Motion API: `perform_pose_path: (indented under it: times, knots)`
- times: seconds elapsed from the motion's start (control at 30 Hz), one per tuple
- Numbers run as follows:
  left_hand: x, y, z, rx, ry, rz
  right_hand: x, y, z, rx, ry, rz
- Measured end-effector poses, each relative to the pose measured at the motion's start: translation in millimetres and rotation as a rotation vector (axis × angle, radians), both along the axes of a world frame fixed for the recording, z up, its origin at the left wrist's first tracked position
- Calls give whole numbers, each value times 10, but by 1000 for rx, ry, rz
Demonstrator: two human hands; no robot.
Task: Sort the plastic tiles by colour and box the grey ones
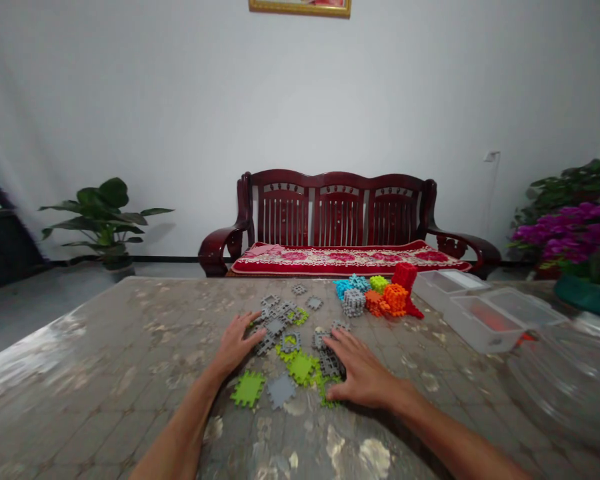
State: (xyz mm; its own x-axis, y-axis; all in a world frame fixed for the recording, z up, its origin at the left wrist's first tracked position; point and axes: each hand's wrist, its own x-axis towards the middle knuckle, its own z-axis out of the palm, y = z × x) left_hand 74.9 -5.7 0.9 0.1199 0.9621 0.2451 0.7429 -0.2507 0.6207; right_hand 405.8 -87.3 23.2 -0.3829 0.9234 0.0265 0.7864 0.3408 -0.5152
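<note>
Grey and green interlocking plastic tiles lie loosely piled in the middle of the table. My left hand rests at the pile's left side, fingers apart, its fingertips at the grey tiles. On the right, my right hand is spread with its fingers over the edge of some dark grey tiles and its thumb by green ones. Between the hands lie a solid green tile and a grey frame tile. Closer to me are another green tile and a flat grey tile.
Beyond my right hand stand built blocks: a grey one, an orange one and a red piece. Clear plastic boxes and a transparent lid sit at the right. A wooden bench stands behind the table.
</note>
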Motion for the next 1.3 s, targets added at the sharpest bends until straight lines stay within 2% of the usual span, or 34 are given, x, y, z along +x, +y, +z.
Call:
perform_pose_path:
  times: [0.07, 0.17, 0.3, 0.37, 0.43, 0.57, 0.77, 0.9, 0.97, 1.1, 1.17, 1.3]
  knots:
    - [-13, -30, 29, -30, 9, -34, -23, 64, -14, 4, -4, -23]
    - [87, -114, 110, -43, 118, -78, -65, 154, -70, 96, 47, -97]
    - [421, -343, 253, -83, 338, -46, -129, 200, -179, 193, 125, -174]
    - [608, -500, 306, -75, 434, -84, -132, 191, -219, 227, 148, -234]
    - [762, -658, 329, -63, 508, -141, -108, 164, -239, 262, 144, -277]
    - [909, -842, 275, -33, 567, -212, -50, 95, -240, 291, 106, -258]
    - [874, -666, 128, 52, 597, -204, -110, 124, -235, 330, 52, -236]
    - [782, -518, 117, 138, 605, -206, -112, 177, -283, 372, 39, -218]
    - [683, -478, 143, 202, 572, -146, -91, 184, -311, 390, 41, -201]
    - [354, -423, 202, 193, 438, 270, -64, 174, -331, 403, 59, -213]
    - [166, -396, 203, 202, 368, 425, -59, 176, -328, 403, 70, -243]
    - [-86, -328, 148, 100, 263, 570, -21, 224, -335, 398, 113, -342]
